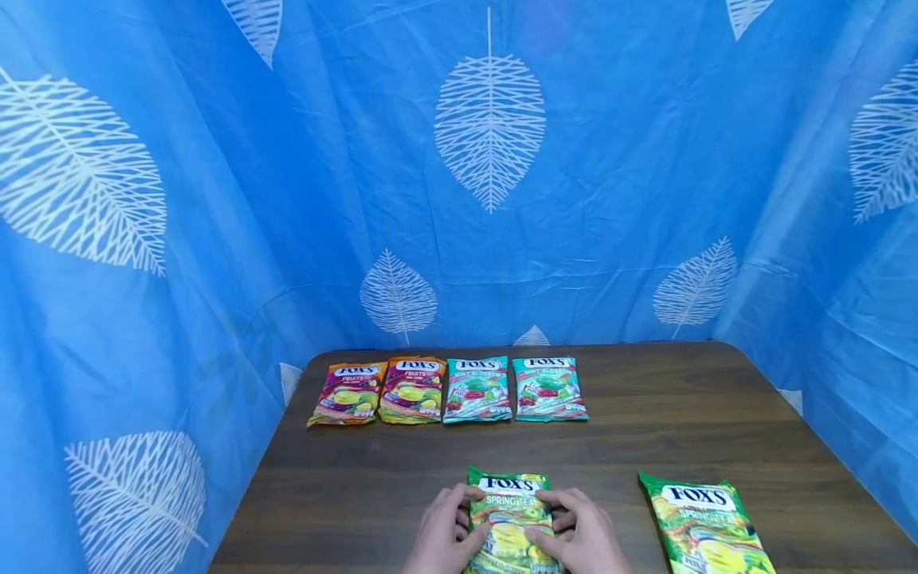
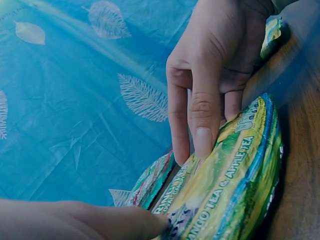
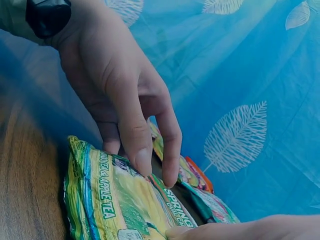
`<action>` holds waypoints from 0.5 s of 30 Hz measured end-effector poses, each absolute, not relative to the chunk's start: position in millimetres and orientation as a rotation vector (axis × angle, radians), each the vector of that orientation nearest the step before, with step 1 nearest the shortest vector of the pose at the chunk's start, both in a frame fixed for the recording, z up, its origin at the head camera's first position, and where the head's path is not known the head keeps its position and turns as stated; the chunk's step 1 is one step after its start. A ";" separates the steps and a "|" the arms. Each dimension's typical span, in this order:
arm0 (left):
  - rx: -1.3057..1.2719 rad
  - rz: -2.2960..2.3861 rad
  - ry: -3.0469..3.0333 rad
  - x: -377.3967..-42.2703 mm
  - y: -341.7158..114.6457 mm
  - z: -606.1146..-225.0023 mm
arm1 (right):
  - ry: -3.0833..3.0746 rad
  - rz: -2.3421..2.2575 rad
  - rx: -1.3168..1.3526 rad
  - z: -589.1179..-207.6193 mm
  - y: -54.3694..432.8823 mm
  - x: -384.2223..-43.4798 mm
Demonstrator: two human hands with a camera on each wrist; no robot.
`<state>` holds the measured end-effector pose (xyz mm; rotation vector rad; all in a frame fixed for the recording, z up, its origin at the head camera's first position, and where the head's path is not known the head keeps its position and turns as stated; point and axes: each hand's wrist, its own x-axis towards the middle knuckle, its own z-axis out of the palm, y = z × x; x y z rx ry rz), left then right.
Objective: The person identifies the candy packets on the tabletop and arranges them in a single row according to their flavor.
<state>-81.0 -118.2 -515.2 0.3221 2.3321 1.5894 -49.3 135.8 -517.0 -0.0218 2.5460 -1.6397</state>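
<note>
A green Fox's Spring Tea candy bag (image 1: 511, 510) lies face up at the table's near edge, between both hands. My left hand (image 1: 448, 530) grips its left side, thumb on the printed front and fingers along the edge. On the opposite side my right hand (image 1: 584, 534) holds it the same way. In the left wrist view the right hand (image 2: 215, 75) reaches down over the candy bag (image 2: 220, 185). The right wrist view has the left hand (image 3: 120, 90) with thumb and fingers on the bag (image 3: 125, 200); the lower part of the bag is out of frame.
A second green Spring Tea bag (image 1: 706, 522) lies to the right. Along the back stand two orange-purple Fruits bags (image 1: 349, 395) and two teal Mint Blossom bags (image 1: 477, 391) in a row. Blue leaf-print cloth (image 1: 574, 263) hangs around the dark wooden table (image 1: 344, 494).
</note>
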 end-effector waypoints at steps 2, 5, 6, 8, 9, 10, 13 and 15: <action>0.317 1.584 2.335 -82.0 -117.6 -515.5 | 2.550 -1.638 -0.011 -517.3 135.3 -48.8; 0.315 1.567 2.349 -82.6 -117.6 -516.5 | 2.543 -1.639 0.000 -516.9 134.2 -48.6; 0.321 1.564 2.356 -82.9 -117.5 -517.0 | 2.538 -1.643 0.002 -516.7 134.0 -48.5; 0.321 1.572 2.357 -83.2 -116.9 -517.9 | 2.532 -1.647 0.002 -516.4 133.9 -48.5; 0.319 1.580 2.355 -83.3 -116.7 -518.2 | 2.529 -1.650 0.001 -516.2 133.9 -48.4; 0.328 1.594 2.357 -83.5 -116.6 -518.4 | 2.523 -1.654 -0.002 -516.2 133.8 -48.6; 0.322 1.605 2.350 -83.5 -116.5 -518.4 | 2.511 -1.664 -0.015 -516.4 134.0 -48.5; 0.325 1.609 2.344 -83.2 -116.9 -518.5 | 2.506 -1.660 -0.029 -516.5 135.0 -48.3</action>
